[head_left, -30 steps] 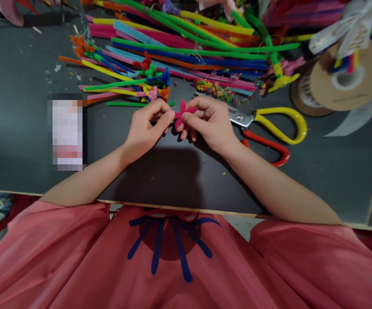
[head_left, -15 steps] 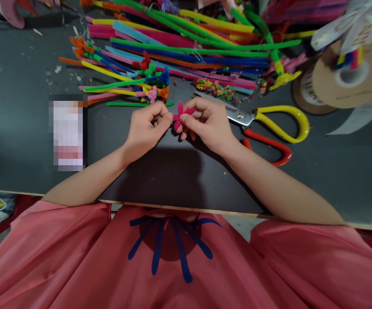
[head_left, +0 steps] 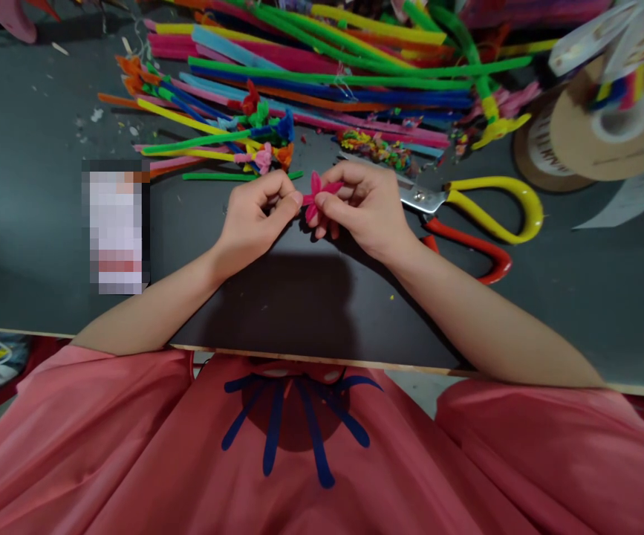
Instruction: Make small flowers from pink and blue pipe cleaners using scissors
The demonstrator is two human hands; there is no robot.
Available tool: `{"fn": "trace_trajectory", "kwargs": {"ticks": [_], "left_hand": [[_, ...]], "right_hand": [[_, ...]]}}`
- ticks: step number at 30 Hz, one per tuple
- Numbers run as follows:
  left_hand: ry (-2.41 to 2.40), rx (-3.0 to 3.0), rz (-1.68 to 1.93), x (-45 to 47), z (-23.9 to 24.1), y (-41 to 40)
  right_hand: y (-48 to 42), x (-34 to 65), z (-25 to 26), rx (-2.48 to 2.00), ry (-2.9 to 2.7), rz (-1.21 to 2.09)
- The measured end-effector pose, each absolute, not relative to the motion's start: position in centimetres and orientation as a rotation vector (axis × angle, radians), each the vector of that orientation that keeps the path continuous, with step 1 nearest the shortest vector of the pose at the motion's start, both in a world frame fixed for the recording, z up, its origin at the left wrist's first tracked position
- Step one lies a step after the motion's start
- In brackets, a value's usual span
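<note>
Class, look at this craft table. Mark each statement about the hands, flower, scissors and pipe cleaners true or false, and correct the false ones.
1. The left hand and right hand both pinch a pink flower. True.
2. The scissors have one yellow and one red handle. True.
3. The scissors lie left of the left hand. False: they lie right of the right hand.
4. The pipe cleaners lie between the hands and the person's body. False: they are piled beyond the hands.

A craft workbench: heaped pipe cleaners (head_left: 322, 74), scissors (head_left: 466, 215) and ribbon spools (head_left: 611, 134) (cardboard ones) crowd the dark table (head_left: 32, 245).
</note>
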State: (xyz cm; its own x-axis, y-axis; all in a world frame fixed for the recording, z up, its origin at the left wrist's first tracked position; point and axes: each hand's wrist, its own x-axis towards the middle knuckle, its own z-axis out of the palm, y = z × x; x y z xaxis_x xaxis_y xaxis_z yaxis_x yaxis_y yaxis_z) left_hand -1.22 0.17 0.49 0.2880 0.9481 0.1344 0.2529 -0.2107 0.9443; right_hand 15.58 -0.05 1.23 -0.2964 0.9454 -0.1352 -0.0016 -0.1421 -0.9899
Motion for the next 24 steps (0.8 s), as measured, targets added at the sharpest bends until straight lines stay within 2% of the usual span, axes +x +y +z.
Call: {"fn": "trace_trajectory", "kwargs": {"ticks": [24], "left_hand": [[1.115,1.692,0.985,-1.05,0.65,0.11]], "right_hand": [[-0.17,15.50,1.14,-1.115,-1.314,1.530]]}}
